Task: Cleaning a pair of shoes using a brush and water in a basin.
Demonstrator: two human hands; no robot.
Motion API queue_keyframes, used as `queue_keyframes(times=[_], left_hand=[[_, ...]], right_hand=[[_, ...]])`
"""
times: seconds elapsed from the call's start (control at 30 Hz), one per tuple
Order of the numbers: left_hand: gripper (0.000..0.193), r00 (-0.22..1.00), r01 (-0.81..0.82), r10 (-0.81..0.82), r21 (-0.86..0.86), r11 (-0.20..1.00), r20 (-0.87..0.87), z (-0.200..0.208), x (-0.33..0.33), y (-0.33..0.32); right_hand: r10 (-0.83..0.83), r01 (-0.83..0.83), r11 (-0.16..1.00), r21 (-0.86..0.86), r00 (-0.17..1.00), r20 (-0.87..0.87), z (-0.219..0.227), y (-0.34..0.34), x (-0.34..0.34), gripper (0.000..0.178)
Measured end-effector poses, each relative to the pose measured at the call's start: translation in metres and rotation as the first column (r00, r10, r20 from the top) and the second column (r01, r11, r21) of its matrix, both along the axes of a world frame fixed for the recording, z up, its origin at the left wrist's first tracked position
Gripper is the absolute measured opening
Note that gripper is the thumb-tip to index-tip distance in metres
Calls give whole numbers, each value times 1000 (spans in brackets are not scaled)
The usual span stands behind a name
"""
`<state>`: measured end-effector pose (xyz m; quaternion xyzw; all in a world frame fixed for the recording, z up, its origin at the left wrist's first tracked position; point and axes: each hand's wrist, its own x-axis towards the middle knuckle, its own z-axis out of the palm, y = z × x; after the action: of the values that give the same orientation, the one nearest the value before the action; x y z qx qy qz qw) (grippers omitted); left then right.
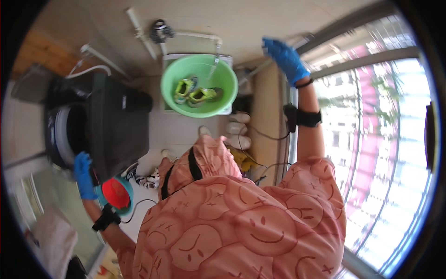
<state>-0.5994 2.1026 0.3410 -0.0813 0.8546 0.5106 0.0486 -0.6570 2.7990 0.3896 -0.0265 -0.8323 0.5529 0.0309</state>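
My left hand, in a blue glove, reaches to the edge of a black front-loading washing machine. Its fingers look stretched out beside the round door opening; blur hides whether they touch it. My right hand, also blue-gloved, is raised near the window frame at the right, fingers extended and nothing visible in them. Ahead, a light green basin holds a pair of yellow-green and grey shoes. From the tap above it, a stream of water seems to run into the basin.
Several pale shoes line the right side of the floor. A red basin sits inside a teal one at the lower left. White pipes run along the wall. A barred window fills the right. Dark cables hang nearby.
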Motion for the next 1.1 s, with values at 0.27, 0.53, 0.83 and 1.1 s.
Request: queue_keyframes(times=[0.27, 0.53, 0.83, 1.1], left_hand=[[39, 901, 165, -229, -197, 966, -367, 183, -81, 19], [27, 563, 193, -455, -426, 884, -690, 302, -89, 29], [32, 331, -76, -555, -608, 790, -763, 394, -71, 0], [30, 325, -237, -664, -737, 633, -674, 404, -90, 10]], right_hand=[[75, 115, 940, 322, 849, -523, 291, -103, 61, 34], [353, 285, 811, 511, 457, -816, 410, -263, 73, 28], [558, 631, 664, 401, -60, -828, 476, -407, 1, 26], [527, 814, 320, 484, 271, -805, 530, -484, -156, 64]])
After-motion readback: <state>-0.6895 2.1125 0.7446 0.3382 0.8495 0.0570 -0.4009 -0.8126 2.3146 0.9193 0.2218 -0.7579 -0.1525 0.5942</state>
